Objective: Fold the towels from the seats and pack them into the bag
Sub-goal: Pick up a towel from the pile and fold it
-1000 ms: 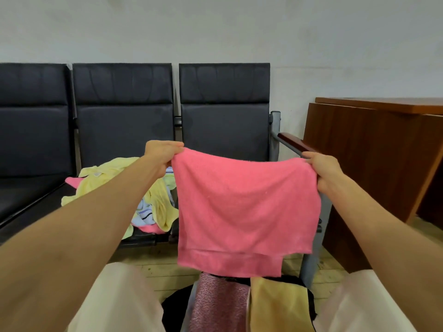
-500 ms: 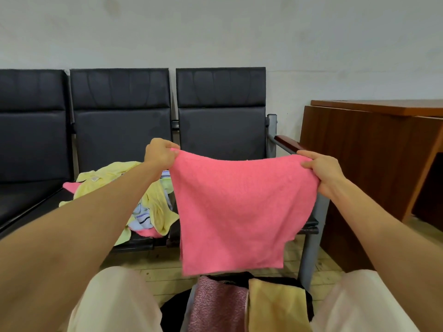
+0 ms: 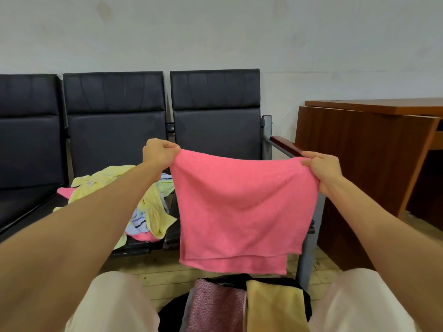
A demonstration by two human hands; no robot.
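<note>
Nearest the person, the black bag (image 3: 172,312) between the knees already holds a mauve towel (image 3: 215,305) and a tan towel (image 3: 273,305). Above it hangs the pink towel (image 3: 242,207), doubled once, its top corners pinched by the left hand (image 3: 159,150) and right hand (image 3: 322,170), with free air below. Farther off, unfolded towels (image 3: 148,207) heap on the seats (image 3: 115,130), so much remains

A brown wooden desk (image 3: 374,149) stands at the right, against a pale wall (image 3: 215,32). A wood-capped armrest (image 3: 286,143) on a grey metal post (image 3: 309,238) lies just left of it. Below runs a light plank floor (image 3: 155,267).
</note>
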